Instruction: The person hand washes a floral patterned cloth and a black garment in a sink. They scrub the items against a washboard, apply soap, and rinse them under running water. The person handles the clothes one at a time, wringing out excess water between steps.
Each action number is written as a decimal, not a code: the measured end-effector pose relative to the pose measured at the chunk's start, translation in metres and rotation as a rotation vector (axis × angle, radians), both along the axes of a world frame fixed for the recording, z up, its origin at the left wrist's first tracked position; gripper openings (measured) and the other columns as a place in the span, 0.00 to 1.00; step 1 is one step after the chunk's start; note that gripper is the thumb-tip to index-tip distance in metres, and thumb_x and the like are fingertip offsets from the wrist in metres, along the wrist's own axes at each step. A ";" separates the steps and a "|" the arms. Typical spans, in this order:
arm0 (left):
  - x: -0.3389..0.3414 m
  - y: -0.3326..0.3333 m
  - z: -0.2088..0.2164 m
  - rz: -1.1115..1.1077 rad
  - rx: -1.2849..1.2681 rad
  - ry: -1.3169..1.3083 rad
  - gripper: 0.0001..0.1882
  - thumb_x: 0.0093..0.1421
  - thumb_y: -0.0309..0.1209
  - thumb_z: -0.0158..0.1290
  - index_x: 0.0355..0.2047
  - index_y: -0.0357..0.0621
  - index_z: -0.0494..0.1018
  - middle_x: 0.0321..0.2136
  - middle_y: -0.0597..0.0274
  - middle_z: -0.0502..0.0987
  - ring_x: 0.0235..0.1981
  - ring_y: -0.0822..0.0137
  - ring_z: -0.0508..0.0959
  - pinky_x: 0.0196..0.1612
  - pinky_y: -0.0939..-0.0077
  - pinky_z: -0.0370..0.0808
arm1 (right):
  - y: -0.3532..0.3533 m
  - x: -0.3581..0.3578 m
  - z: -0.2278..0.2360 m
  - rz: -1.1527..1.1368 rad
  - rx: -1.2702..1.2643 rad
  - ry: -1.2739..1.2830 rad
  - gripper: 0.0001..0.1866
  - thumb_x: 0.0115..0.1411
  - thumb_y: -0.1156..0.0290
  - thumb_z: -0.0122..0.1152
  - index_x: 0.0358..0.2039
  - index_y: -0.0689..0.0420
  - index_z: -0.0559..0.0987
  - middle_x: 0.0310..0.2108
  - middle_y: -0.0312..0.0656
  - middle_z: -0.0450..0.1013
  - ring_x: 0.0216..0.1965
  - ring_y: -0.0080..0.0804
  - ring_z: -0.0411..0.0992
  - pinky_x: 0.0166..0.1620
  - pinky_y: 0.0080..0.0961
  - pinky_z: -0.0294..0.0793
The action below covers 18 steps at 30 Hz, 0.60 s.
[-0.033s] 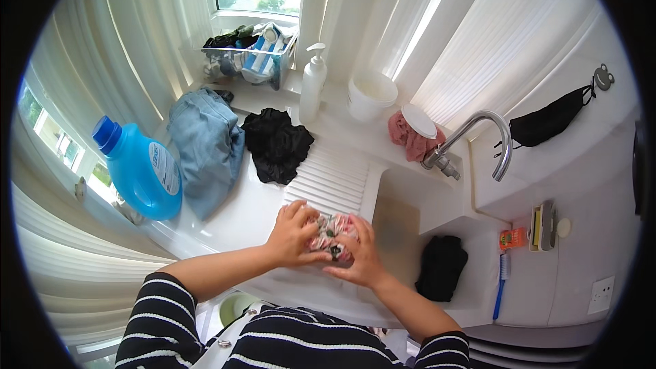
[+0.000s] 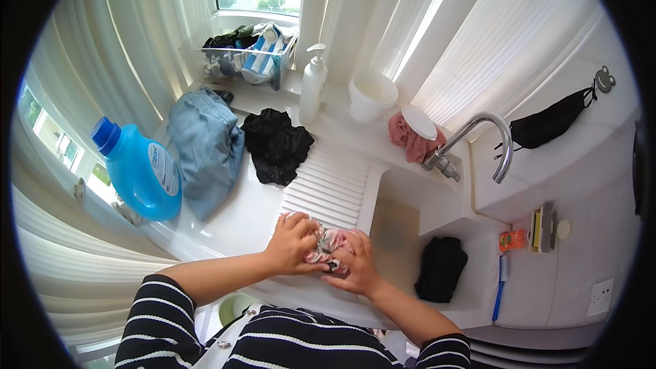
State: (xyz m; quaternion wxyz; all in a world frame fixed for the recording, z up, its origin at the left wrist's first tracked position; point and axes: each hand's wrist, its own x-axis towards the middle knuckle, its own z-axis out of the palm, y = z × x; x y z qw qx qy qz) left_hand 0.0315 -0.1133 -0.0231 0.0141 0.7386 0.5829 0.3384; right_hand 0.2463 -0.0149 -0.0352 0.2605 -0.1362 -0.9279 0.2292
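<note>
A bunched floral cloth (image 2: 329,244), pink, white and green, is squeezed between my two hands at the near end of the white ribbed washboard (image 2: 326,188). My left hand (image 2: 295,242) grips its left side with curled fingers. On the other side, my right hand (image 2: 357,263) closes round the cloth, thumb and fingers bent. Much of the fabric is hidden under the fingers. Just right of my hands lies the sink basin (image 2: 437,208), with cloudy water (image 2: 396,225) in it and a dark folded cloth (image 2: 442,268) at its right side.
A blue detergent bottle (image 2: 140,171), light blue garment (image 2: 205,147) and crumpled black cloth (image 2: 277,145) sit on the left. Behind are a pump bottle (image 2: 313,89), white tub (image 2: 372,96) and pink cloth (image 2: 411,140). The faucet (image 2: 488,116) arches over the sink; a blue brush (image 2: 502,287) lies right.
Both hands have shifted slightly toward me with the floral cloth between them. More of the washboard's ridges show beyond my hands.
</note>
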 end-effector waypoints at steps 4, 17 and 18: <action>-0.016 0.055 -0.024 0.104 -0.029 0.004 0.26 0.47 0.56 0.61 0.29 0.45 0.76 0.38 0.56 0.74 0.45 0.51 0.70 0.41 0.50 0.62 | 0.045 -0.045 -0.023 -0.090 0.006 0.040 0.30 0.38 0.51 0.73 0.40 0.52 0.76 0.49 0.42 0.68 0.55 0.48 0.62 0.55 0.47 0.61; 0.002 0.005 0.004 -0.049 0.139 0.053 0.21 0.49 0.52 0.61 0.22 0.47 0.75 0.33 0.60 0.72 0.41 0.55 0.70 0.44 0.56 0.63 | 0.004 -0.008 -0.010 0.102 0.221 0.106 0.27 0.36 0.53 0.74 0.36 0.51 0.76 0.52 0.41 0.68 0.55 0.46 0.62 0.52 0.50 0.62; 0.000 0.018 -0.001 -0.021 0.132 0.035 0.20 0.49 0.50 0.62 0.21 0.47 0.74 0.32 0.60 0.72 0.40 0.54 0.70 0.43 0.57 0.63 | 0.015 -0.016 -0.018 0.066 0.191 0.157 0.27 0.36 0.53 0.74 0.36 0.51 0.75 0.51 0.42 0.69 0.54 0.46 0.63 0.52 0.49 0.63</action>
